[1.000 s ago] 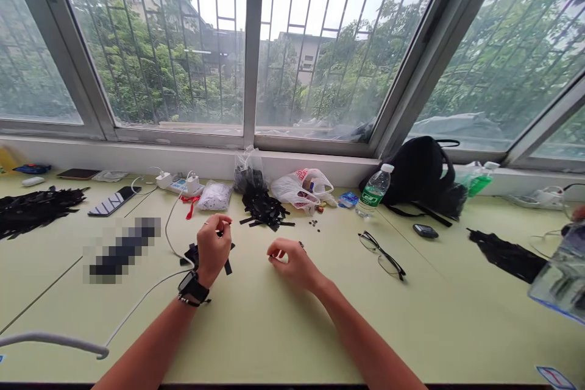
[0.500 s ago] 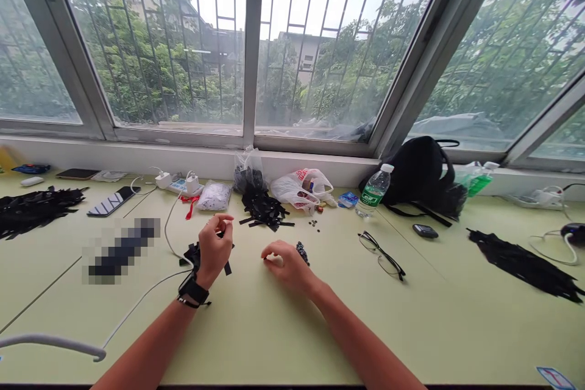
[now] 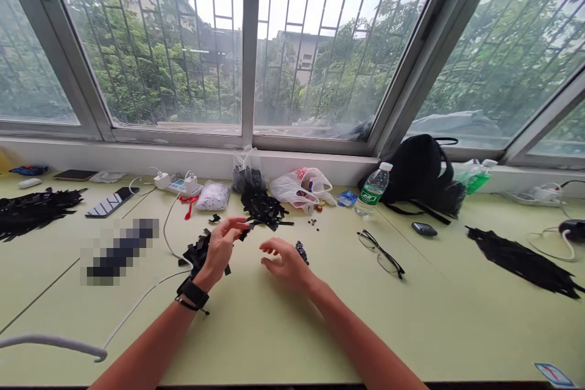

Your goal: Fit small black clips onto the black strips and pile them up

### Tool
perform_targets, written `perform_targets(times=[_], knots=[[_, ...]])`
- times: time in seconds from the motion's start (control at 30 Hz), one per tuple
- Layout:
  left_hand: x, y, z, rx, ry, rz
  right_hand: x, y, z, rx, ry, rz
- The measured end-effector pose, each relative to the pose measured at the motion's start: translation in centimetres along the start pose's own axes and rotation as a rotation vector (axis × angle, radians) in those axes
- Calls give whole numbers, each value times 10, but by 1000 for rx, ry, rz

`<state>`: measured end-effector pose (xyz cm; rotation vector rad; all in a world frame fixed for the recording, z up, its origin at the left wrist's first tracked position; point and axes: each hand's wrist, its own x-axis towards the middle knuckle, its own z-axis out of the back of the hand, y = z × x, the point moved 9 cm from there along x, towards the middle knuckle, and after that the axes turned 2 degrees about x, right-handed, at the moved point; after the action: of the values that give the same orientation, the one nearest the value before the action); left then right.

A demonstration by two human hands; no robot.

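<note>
My left hand [image 3: 222, 247] is raised a little above the pale green table [image 3: 283, 329], its fingers loosely curled around a small black strip [image 3: 245, 233] at the fingertips. A small heap of black strips [image 3: 197, 251] lies just left of that hand. A dark watch [image 3: 192, 294] sits on my left wrist. My right hand [image 3: 284, 261] hovers low over the table with its fingers loosely spread and nothing in them. A little dark cluster of small pieces [image 3: 301, 251] lies right beside it.
A larger pile of black strips [image 3: 262, 207], plastic bags [image 3: 299, 187], a water bottle [image 3: 372, 191] and a black backpack [image 3: 423, 173] line the window side. Glasses [image 3: 381, 254] lie to the right. A white cable [image 3: 150, 283], chargers [image 3: 176, 181] and a phone [image 3: 112, 201] lie left. More black strips [image 3: 525, 259] lie at both edges.
My left hand has opened out from a fist and turned, now showing a black strip at its fingertips. My right hand's fingers have spread a little.
</note>
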<state>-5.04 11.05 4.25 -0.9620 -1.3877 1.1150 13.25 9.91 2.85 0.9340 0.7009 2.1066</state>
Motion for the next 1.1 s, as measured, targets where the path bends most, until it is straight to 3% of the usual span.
perform_targets(times=[0.13, 0.27, 0.37, 0.53, 0.7, 0.93, 1.1], knots=[[-6, -4, -23, -31, 161, -7, 1, -5, 8, 135, -77, -47], [-16, -10, -44, -106, 345, -22, 4, -5, 8, 365, -71, -100], [-20, -14, -52, -105, 413, -46, 6, -2, 6, 517, -46, -102], [-22, -13, -53, 36, 384, -144, 8, -7, 15, 540, -122, -120], [-28, -18, -49, 376, 303, -356, 4, -20, 23, 448, -229, -150], [-43, -33, -67, 897, 355, -668, 3, -21, 21, 341, -213, -149], [-48, -34, -70, 974, 348, -746, 3, -18, 21, 362, -198, -143]])
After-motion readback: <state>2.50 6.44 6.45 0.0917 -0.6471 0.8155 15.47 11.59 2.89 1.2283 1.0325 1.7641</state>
